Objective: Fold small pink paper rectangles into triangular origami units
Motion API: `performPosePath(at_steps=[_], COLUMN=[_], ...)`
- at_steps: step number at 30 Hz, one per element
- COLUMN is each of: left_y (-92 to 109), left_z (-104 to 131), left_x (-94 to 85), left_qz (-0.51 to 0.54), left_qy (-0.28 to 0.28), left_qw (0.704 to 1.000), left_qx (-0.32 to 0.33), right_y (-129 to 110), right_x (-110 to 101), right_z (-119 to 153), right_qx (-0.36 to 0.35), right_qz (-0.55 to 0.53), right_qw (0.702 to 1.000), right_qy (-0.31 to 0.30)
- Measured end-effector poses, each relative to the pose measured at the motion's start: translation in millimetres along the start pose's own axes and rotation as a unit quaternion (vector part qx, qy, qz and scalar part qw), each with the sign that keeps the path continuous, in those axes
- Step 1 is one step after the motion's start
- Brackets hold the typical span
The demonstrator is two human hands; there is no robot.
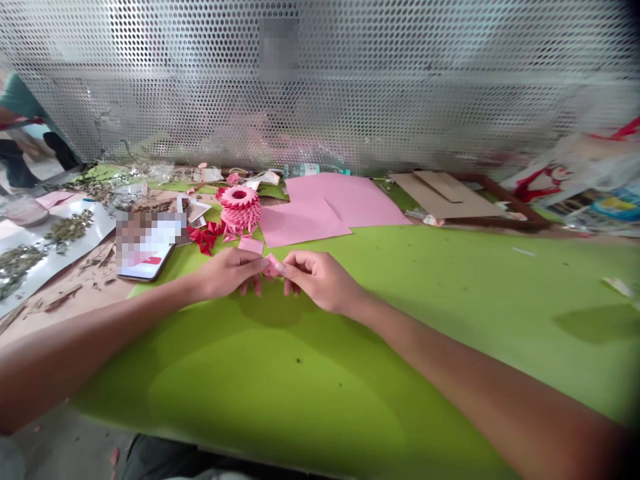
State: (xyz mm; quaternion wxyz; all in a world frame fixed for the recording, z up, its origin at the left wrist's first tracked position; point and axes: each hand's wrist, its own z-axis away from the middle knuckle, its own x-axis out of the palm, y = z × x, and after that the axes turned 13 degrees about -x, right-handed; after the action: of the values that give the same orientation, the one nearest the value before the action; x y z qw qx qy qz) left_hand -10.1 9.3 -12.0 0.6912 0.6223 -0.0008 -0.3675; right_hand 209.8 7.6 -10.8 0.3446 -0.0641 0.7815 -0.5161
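Note:
Between my two hands is a small folded piece of pink paper (271, 265), held just above the green tabletop. My left hand (229, 272) pinches its left side between thumb and fingers. On its right side, my right hand (320, 279) grips it the same way. Just behind my left hand lies a small pink paper square (251, 245). Beyond that stands a round pink model (241, 212) built of many folded paper pieces, with a hole in its top. Several red folded paper pieces (205, 237) lie to its left.
Large pink paper sheets (320, 217) lie behind my hands. At left are a phone (150, 263) and dried plant bits on white sheets (75, 247). Brown cardboard (445, 193) rests at the back right. A perforated metal panel (320, 100) closes off the rear. Another person (25, 127) is at far left.

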Motion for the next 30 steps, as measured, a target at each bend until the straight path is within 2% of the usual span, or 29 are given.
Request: performPosePath(at_steps=[4,8,15,20,25,30], left_y=[1.4,4.0,10.6,13.5,12.8,10.8], left_z=[-0.9,0.3,3.2,5.1,6.0,3.4], left_x=[0.0,-0.3,0.5,2.8,4.0,2.2], left_qz=[-0.024,-0.036,-0.009,0.008,-0.018,-0.036], left_qy=[0.027,0.022,0.004,0.003,0.024,0.026], left_qw=[0.999,0.999,1.0,1.0,1.0,0.999], left_qx=[0.013,0.028,0.002,-0.016,-0.009,0.001], right_y=[1.9,1.9,0.2,-1.9,-3.0,-2.6], right_x=[-2.8,-3.0,-2.3,0.8,1.5,-0.7], right_z=[-1.5,-1.7,-2.0,1.1,2.0,0.1], right_qx=[0.016,0.011,0.006,-0.014,-0.036,-0.021], right_qz=[-0.002,-0.011,-0.056,0.01,0.016,-0.02], right_qw=[1.0,1.0,0.998,0.997,0.998,0.997], right_qy=[0.011,0.01,-0.032,-0.075,-0.057,-0.067])
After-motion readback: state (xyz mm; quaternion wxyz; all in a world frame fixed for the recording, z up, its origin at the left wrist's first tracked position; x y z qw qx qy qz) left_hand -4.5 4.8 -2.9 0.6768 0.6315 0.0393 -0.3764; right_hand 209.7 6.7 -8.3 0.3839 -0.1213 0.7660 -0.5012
